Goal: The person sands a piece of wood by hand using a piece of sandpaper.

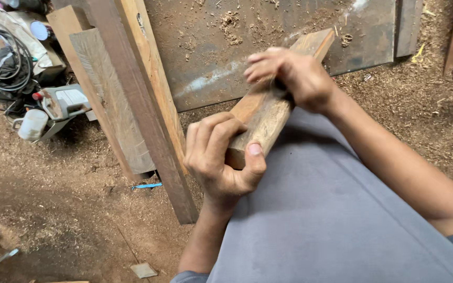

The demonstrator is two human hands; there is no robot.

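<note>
Bare forearms; left hand (221, 157) and right hand (294, 73) ungloved; grey short sleeves; grey cloth over the lap.

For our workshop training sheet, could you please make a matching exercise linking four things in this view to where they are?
Things:
1. short brown wooden block
2. coiled black cable
3. small blue strip
4. grey metal sheet

Places:
A. on the sawdust at the foot of the leaning planks
B. flat on the ground beyond the hands
C. top left corner
D. gripped by the left hand and right hand

Pairs: 1-D, 2-C, 3-A, 4-B
</note>
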